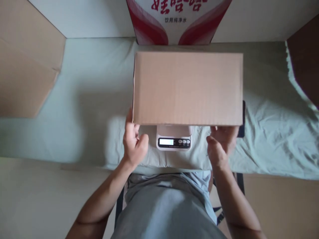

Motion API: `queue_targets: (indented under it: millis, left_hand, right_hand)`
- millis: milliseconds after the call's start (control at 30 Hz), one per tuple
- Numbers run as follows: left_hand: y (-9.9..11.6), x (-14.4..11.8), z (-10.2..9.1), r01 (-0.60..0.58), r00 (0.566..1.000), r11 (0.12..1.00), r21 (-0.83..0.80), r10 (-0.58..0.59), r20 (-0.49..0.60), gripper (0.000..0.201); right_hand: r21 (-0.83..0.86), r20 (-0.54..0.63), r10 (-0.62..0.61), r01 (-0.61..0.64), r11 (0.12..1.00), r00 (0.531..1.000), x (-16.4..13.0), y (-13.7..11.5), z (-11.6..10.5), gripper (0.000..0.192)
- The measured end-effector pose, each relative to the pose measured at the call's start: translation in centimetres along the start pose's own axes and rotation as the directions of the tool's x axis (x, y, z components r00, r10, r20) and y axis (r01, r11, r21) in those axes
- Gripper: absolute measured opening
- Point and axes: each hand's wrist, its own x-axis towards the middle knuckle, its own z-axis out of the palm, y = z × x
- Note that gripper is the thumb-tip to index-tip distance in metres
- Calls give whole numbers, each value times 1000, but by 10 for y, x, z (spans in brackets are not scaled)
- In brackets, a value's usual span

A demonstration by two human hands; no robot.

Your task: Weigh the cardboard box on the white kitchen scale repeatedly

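A plain brown cardboard box (187, 88) rests on a small white digital scale (174, 139), whose display and buttons peek out under the box's near edge. My left hand (133, 141) is at the box's near left corner, fingers tucked under its edge. At the near right corner my right hand (221, 142) has its fingers under the box too. Whether the box's weight rests on the scale or on my hands is unclear.
The scale stands on a table covered with pale green cloth (94, 109). A red-and-white printed carton (178, 20) stands behind the box. Flat cardboard (25, 66) lies at the left, another brown carton (305, 63) at the right. A dark object (242, 131) peeks out at the box's right corner.
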Motion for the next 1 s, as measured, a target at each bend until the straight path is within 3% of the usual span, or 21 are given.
queue_targets:
  millis: [167,333,667,800,1000]
  left_hand:
    - [-10,-31,1,135,990,987,85,-131,-53,79]
    - [-14,-36,2,99,995,992,82,-97,-30,76]
    - [-20,-32,-6,103,994,995,-10,-104,-36,88]
    - [-32,-36,-12,128,991,992,21,-127,-44,88]
    - [-49,-42,-13,220,976,976,-5,-220,1,89]
  right_hand:
    - [-1,5,69,-69,998,998,-30,12,-5,63]
    - [-38,-27,76,-77,996,997,-38,19,-9,59]
    - [-18,-58,71,-72,997,996,-36,15,-11,75]
    - [-24,-70,131,-133,991,989,-40,20,-19,77]
    - [97,-21,292,-289,952,956,-41,31,-26,67]
